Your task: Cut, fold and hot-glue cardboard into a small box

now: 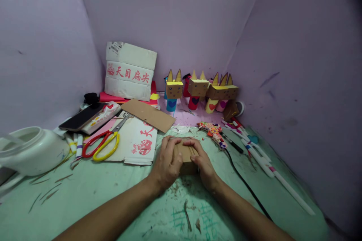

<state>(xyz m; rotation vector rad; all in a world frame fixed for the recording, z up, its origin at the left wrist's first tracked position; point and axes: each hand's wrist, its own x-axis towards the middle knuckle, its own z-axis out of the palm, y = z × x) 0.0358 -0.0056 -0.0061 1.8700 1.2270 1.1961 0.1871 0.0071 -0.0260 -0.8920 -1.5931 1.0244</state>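
Observation:
Between my two hands is a small brown cardboard box (189, 168), resting on the green tabletop in front of me. My left hand (169, 162) wraps round its left side, fingers bent over the top. On the opposite side, my right hand (202, 160) curls over the top edge and presses the right side. Parts of the box are covered by my fingers. Just beyond my right hand lies a flower-patterned glue gun (213, 132) with a black cord.
Scissors (109, 141) with red and yellow handles lie on cut cardboard (132, 152) at left, near a white watering can (34, 152). Cardboard animal figures (174, 90) stand along the back. Several markers (260, 156) lie at right. A brown cardboard strip (149, 115) lies mid-left.

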